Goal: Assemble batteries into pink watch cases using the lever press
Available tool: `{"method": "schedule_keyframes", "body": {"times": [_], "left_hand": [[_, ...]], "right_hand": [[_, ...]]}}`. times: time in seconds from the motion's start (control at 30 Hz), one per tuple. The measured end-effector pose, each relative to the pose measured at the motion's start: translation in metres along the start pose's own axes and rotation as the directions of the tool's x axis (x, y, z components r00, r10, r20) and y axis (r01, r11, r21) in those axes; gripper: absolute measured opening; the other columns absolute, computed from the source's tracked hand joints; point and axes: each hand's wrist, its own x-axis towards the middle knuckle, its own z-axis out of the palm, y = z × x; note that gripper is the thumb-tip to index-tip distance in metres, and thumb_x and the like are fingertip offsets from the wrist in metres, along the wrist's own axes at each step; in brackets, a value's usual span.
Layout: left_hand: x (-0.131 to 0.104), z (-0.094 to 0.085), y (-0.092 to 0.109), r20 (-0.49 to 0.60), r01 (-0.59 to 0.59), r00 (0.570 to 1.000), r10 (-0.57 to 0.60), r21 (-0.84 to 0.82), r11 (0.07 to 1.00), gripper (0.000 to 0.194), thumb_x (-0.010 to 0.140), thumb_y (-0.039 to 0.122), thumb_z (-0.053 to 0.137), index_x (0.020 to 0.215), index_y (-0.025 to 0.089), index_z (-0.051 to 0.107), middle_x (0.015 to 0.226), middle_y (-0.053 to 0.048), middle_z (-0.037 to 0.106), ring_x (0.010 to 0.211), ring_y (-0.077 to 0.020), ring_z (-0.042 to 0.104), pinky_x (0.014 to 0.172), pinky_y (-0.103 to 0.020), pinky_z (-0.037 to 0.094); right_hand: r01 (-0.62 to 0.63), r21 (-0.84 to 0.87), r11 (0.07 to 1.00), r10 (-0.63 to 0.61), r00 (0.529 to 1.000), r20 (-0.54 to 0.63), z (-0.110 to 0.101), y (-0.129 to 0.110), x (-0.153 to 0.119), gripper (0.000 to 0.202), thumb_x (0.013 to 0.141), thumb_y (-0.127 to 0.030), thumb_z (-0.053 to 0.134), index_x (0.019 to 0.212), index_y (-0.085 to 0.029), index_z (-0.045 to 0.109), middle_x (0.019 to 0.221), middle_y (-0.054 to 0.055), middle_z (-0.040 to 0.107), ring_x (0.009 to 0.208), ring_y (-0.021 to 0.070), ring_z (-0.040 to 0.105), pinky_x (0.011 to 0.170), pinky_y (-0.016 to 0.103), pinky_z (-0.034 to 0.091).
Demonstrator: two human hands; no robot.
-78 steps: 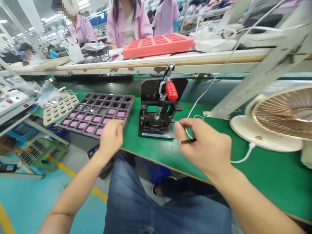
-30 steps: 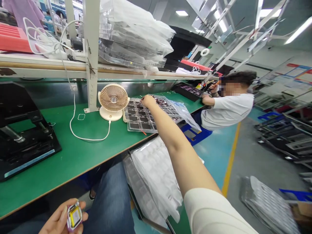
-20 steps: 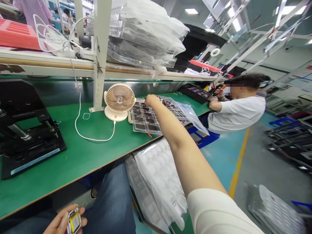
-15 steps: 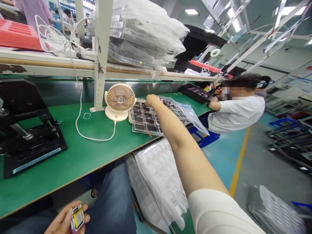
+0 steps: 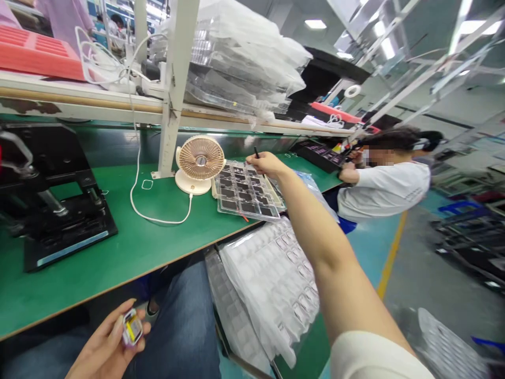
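My left hand (image 5: 114, 339), low at the left above my lap, is closed around a small open device casing (image 5: 132, 327). The casing has a pale rim and shows yellow and silver parts inside. My right hand (image 5: 268, 164) is stretched far forward over a clear compartment tray (image 5: 252, 211). Between its fingertips a thin dark piece (image 5: 256, 152) points upward; its exact kind cannot be made out. Flat dark pieces (image 5: 229, 205) lie in the tray's compartments.
A small fan (image 5: 201, 160) with a white cable stands left of the tray. A black press-like fixture (image 5: 67, 210) occupies the bench's left. Bagged trays (image 5: 272, 273) lie below the bench edge; others (image 5: 244, 58) fill the shelf. A co-worker (image 5: 386, 184) sits at right.
My right hand has lifted slightly and moved right, and a thin dark piece now shows in its fingers. My left hand still holds the casing, now turned a little. The view has shifted slightly.
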Motion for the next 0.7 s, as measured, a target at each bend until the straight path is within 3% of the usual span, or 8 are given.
{"method": "schedule_keyframes", "body": {"times": [0.07, 0.17, 0.3, 0.47, 0.6, 0.7], "left_hand": [[-0.004, 0.017, 0.006, 0.024, -0.033, 0.999, 0.033, -0.01, 0.999, 0.043, 0.073, 0.03, 0.097, 0.111, 0.019, 0.082, 0.114, -0.014, 0.081, 0.095, -0.0318, 0.079, 0.076, -0.036, 0.066], [-0.003, 0.039, 0.016, 0.097, -0.049, 0.994, 0.049, -0.004, 0.999, 0.039, 0.078, 0.029, 0.094, 0.112, 0.015, 0.082, 0.114, -0.016, 0.08, 0.094, -0.0299, 0.079, 0.076, -0.035, 0.065], [0.002, 0.051, 0.021, 0.177, -0.047, 0.983, 0.046, 0.002, 0.999, 0.035, 0.081, 0.03, 0.091, 0.111, 0.014, 0.082, 0.109, -0.016, 0.079, 0.094, -0.0298, 0.078, 0.076, -0.035, 0.064], [-0.001, 0.026, 0.019, 0.103, -0.029, 0.994, 0.028, 0.005, 1.0, 0.039, 0.08, 0.028, 0.092, 0.114, 0.014, 0.081, 0.115, -0.017, 0.079, 0.097, -0.031, 0.079, 0.078, -0.035, 0.066], [0.002, -0.004, 0.018, 0.012, 0.01, 1.0, -0.01, 0.013, 1.0, 0.047, 0.074, 0.028, 0.095, 0.117, 0.015, 0.08, 0.119, -0.017, 0.08, 0.101, -0.0337, 0.079, 0.079, -0.037, 0.068], [0.006, -0.016, 0.014, -0.018, 0.026, 1.0, -0.026, 0.032, 0.999, 0.051, 0.072, 0.028, 0.097, 0.118, 0.014, 0.08, 0.119, -0.018, 0.08, 0.1, -0.0337, 0.08, 0.078, -0.036, 0.069]], "right_hand": [[0.078, 0.131, 0.988, -0.085, 0.995, 0.043, 0.004, -0.01, -0.033, 0.044, 0.092, -0.055, 0.079, 0.08, -0.02, 0.054, 0.055, -0.01, 0.029, 0.047, 0.0069, 0.022, 0.043, 0.024, 0.02], [0.152, 0.389, 0.908, -0.23, 0.96, 0.161, 0.02, -0.028, -0.076, 0.054, 0.084, -0.064, 0.084, 0.08, -0.022, 0.052, 0.06, -0.009, 0.03, 0.048, 0.0065, 0.022, 0.045, 0.024, 0.018], [0.104, 0.566, 0.818, -0.317, 0.903, 0.291, 0.05, -0.051, -0.109, 0.054, 0.079, -0.062, 0.091, 0.085, -0.02, 0.057, 0.059, -0.009, 0.034, 0.048, 0.0062, 0.025, 0.045, 0.024, 0.018], [-0.024, 0.421, 0.907, -0.132, 0.932, 0.338, 0.06, -0.044, -0.101, 0.06, 0.076, -0.07, 0.089, 0.084, -0.022, 0.054, 0.059, -0.01, 0.03, 0.048, 0.0059, 0.021, 0.043, 0.021, 0.018], [-0.137, 0.243, 0.96, 0.057, 0.949, 0.311, 0.052, -0.017, -0.078, 0.052, 0.082, -0.061, 0.086, 0.077, -0.022, 0.053, 0.053, -0.009, 0.031, 0.046, 0.0065, 0.02, 0.04, 0.022, 0.017], [-0.186, 0.113, 0.976, 0.155, 0.957, 0.244, 0.054, 0.001, -0.066, 0.046, 0.084, -0.054, 0.086, 0.073, -0.021, 0.055, 0.049, -0.008, 0.032, 0.044, 0.0081, 0.023, 0.04, 0.024, 0.019]]}}
